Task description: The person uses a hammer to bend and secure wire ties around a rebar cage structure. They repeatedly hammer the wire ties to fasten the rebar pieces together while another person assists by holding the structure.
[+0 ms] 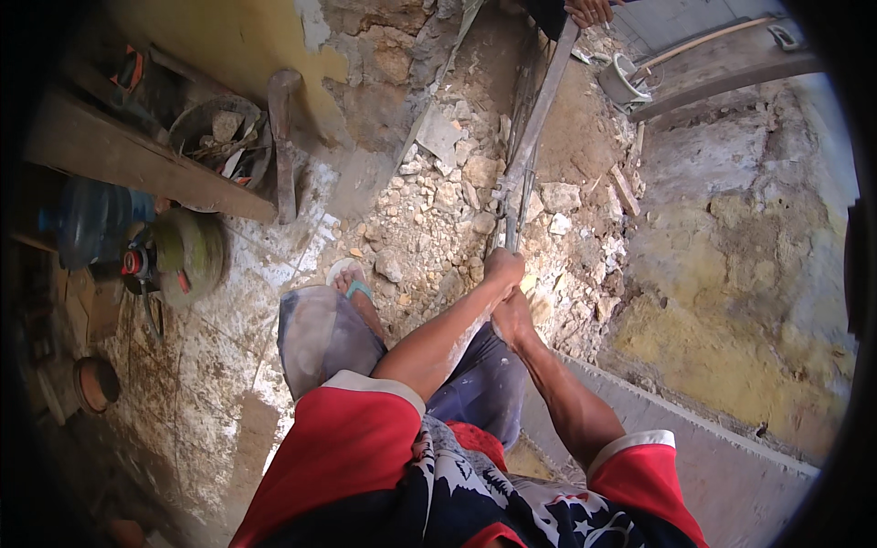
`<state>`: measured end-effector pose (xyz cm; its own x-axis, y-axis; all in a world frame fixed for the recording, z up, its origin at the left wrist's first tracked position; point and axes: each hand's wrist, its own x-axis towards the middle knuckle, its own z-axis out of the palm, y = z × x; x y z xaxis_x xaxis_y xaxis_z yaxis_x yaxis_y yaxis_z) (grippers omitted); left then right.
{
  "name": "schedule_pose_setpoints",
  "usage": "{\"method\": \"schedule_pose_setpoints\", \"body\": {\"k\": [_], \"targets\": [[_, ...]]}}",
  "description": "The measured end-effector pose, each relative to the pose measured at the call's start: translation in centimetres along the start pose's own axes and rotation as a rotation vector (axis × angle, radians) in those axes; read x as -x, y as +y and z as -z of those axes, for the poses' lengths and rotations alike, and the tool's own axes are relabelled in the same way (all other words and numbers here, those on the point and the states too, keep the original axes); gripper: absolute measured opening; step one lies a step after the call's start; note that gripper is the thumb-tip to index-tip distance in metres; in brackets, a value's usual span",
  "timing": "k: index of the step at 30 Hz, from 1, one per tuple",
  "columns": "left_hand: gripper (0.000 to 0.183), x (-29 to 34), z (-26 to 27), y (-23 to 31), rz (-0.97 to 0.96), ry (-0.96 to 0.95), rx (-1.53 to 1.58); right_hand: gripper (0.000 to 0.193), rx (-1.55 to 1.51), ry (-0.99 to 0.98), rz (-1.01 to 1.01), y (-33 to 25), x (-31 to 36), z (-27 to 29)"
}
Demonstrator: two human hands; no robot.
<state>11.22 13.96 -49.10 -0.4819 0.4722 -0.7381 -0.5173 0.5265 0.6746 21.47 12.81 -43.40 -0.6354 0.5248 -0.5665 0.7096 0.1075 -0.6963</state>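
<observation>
A bundle of long thin metal rods (514, 215) runs away from me over the rubble. My left hand (504, 266) is closed around its near end. Just below it, nearer my body, my right hand (513, 316) is also closed, on what looks like the same rods; its fingers are mostly hidden. Along the rods leans a flat grey-brown bar (546, 100), meeting them a little beyond my left hand. At the bar's far end is another person's hand (589, 11).
Broken stones (429, 219) cover the ground around my sandalled foot (352, 281). At left stand a wooden beam (155, 160), a debris-filled bucket (219, 137), a green gas cylinder (196, 256) and a blue water jug (96, 219). A white bucket (621, 84) lies at far right; a concrete ledge (676, 438) runs at near right.
</observation>
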Motion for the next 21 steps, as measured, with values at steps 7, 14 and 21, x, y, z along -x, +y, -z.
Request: {"method": "schedule_pose_setpoints", "body": {"k": [7, 14, 21], "targets": [[0.053, 0.9, -0.5, -2.7, -0.069, 0.097, -0.202, 0.046, 0.149, 0.126, 0.009, 2.7, 0.6, -2.0], [0.054, 2.0, 1.3, 1.6, 0.149, -0.133, 0.137, 0.036, -0.12, -0.001, -0.218, -3.2, 1.5, 2.0], [0.052, -5.4, 1.9, -4.3, -0.292, 0.281, -0.223, 0.024, -0.336, 0.024, -0.197, -4.6, 4.0, 5.7]]}}
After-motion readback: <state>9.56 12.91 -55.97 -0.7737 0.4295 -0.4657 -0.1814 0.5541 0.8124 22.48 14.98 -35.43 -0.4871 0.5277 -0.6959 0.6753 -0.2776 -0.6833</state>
